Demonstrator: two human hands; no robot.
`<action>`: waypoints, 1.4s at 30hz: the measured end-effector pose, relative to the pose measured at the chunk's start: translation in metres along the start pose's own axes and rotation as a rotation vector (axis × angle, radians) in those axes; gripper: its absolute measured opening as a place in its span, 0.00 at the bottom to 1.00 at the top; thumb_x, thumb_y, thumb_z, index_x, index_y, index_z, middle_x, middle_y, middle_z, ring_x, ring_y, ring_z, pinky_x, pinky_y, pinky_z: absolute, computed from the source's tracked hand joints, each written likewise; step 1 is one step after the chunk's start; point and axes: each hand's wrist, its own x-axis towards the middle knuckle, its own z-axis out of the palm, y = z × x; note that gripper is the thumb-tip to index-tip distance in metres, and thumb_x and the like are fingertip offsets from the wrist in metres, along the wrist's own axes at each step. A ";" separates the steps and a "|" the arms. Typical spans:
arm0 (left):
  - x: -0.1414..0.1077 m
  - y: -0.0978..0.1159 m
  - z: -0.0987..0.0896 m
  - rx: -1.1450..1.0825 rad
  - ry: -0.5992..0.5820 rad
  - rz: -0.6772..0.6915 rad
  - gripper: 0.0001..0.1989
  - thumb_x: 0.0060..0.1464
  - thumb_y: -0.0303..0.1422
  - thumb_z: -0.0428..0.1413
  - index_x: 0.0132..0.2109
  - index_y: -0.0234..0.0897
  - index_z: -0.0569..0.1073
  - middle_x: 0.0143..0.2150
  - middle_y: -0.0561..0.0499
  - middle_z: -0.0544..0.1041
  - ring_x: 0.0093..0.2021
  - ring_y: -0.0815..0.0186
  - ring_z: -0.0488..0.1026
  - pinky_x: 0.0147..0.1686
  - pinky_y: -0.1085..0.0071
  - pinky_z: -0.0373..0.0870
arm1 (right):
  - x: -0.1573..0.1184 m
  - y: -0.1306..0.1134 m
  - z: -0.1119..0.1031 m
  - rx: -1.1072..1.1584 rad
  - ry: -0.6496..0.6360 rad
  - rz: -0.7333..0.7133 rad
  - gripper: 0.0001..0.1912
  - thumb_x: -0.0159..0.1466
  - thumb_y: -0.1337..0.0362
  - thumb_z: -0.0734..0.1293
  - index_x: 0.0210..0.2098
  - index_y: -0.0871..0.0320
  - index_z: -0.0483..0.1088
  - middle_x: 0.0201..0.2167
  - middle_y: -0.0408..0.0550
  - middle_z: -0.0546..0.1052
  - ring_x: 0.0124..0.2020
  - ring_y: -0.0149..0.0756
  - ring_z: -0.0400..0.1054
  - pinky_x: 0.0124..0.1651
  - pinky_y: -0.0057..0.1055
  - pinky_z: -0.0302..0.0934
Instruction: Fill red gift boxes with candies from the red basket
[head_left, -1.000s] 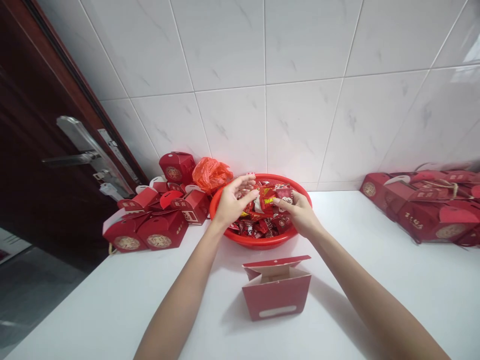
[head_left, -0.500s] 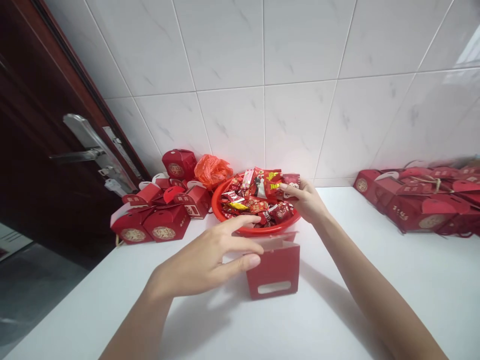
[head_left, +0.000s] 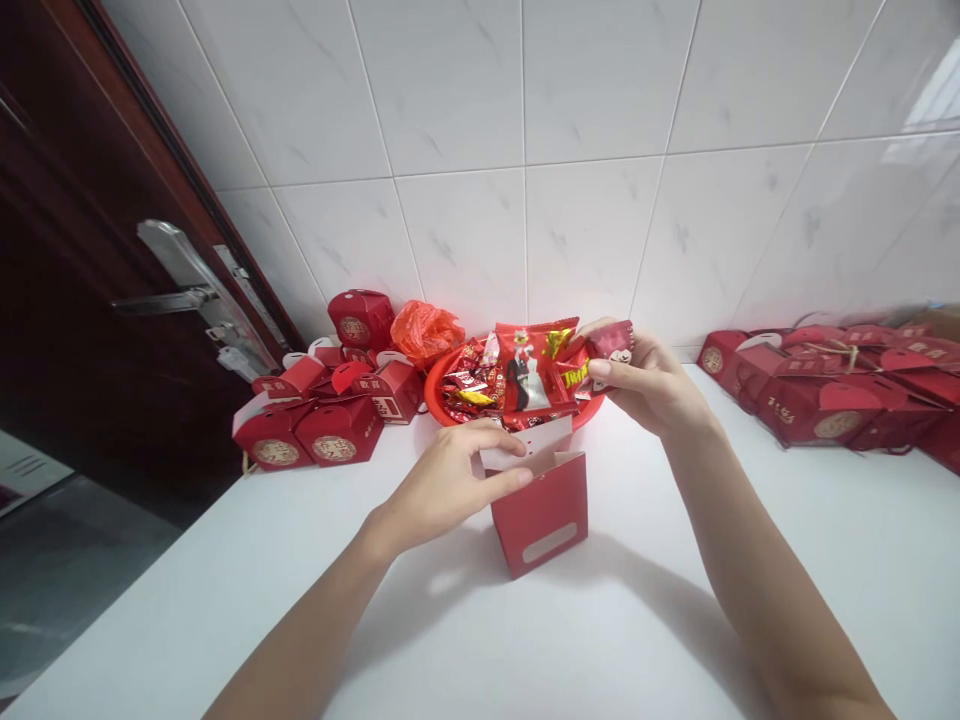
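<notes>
My right hand point(head_left: 651, 385) pinches several wrapped candies above the basin, thumb in front and fingers behind. Among them are a large red packet point(head_left: 527, 372) with a couple printed on it, a red packet with yellow lettering point(head_left: 576, 375) and a dark red one point(head_left: 611, 343). On the table before me stands a red paper candy box point(head_left: 541, 515), its top open and its white-lined flap point(head_left: 551, 440) raised. My left hand point(head_left: 457, 478) grips the box's upper left edge, thumb at the front rim and fingers by the flap.
Behind the box sits a red plastic basin point(head_left: 435, 393) of wrapped candies. Folded red boxes point(head_left: 337, 437) and a crumpled red plastic bag point(head_left: 425, 332) are at the left, more red boxes point(head_left: 825, 405) at the right. A tiled wall point(head_left: 465, 230) stands behind, a dark door point(head_left: 82, 250) left.
My right hand has lifted the candies up from the basin toward me. My left hand has closed on the box's rim; the box is slightly turned and its back flap stands higher.
</notes>
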 end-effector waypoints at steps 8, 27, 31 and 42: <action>0.004 -0.006 -0.003 -0.210 -0.175 -0.048 0.28 0.46 0.41 0.70 0.55 0.42 0.77 0.49 0.48 0.81 0.45 0.56 0.78 0.44 0.63 0.76 | -0.019 -0.026 -0.005 -0.378 -0.289 0.019 0.13 0.59 0.56 0.75 0.40 0.56 0.76 0.31 0.45 0.77 0.30 0.37 0.72 0.33 0.33 0.66; 0.004 -0.007 -0.011 -0.107 -0.192 -0.055 0.39 0.40 0.42 0.72 0.61 0.48 0.75 0.61 0.46 0.76 0.57 0.51 0.75 0.56 0.60 0.73 | -0.036 -0.038 0.015 -1.035 -0.571 -0.035 0.07 0.67 0.71 0.61 0.37 0.55 0.69 0.31 0.44 0.77 0.29 0.34 0.68 0.32 0.29 0.59; 0.004 -0.003 -0.010 -0.133 -0.212 -0.054 0.40 0.39 0.41 0.73 0.62 0.49 0.75 0.62 0.48 0.76 0.59 0.50 0.75 0.56 0.60 0.73 | -0.042 -0.039 0.019 -1.127 -0.549 -0.023 0.09 0.68 0.72 0.59 0.33 0.56 0.66 0.29 0.45 0.75 0.27 0.33 0.66 0.29 0.29 0.56; 0.005 -0.006 -0.009 -0.147 -0.193 -0.063 0.39 0.39 0.39 0.73 0.61 0.49 0.76 0.61 0.49 0.77 0.62 0.49 0.72 0.61 0.57 0.70 | -0.047 -0.030 0.040 -1.263 -0.599 -0.124 0.08 0.67 0.76 0.62 0.35 0.58 0.67 0.34 0.48 0.73 0.30 0.34 0.65 0.30 0.29 0.55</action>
